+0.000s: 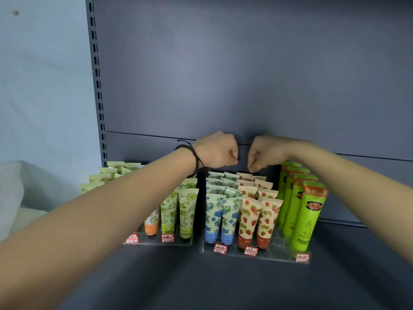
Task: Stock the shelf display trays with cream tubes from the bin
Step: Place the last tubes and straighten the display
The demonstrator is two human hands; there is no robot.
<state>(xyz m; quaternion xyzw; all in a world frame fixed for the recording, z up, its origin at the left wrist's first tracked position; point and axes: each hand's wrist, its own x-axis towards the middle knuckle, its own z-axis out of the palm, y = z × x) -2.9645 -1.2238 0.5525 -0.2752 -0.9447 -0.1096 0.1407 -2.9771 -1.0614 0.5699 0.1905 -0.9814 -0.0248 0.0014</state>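
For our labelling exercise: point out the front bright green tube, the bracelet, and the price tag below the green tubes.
front bright green tube (309, 217): head view, middle of its body.
bracelet (196, 157): head view, dark cord across the left wrist.
price tag (302, 257): head view, centre of the red label.

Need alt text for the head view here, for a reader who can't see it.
The left hand and right hand reach to the back of a shelf, fingers curled above the rear rows of a clear tray; whether they grip anything is unclear. The tray holds blue-flower tubes, strawberry tubes and bright green tubes, standing in rows.
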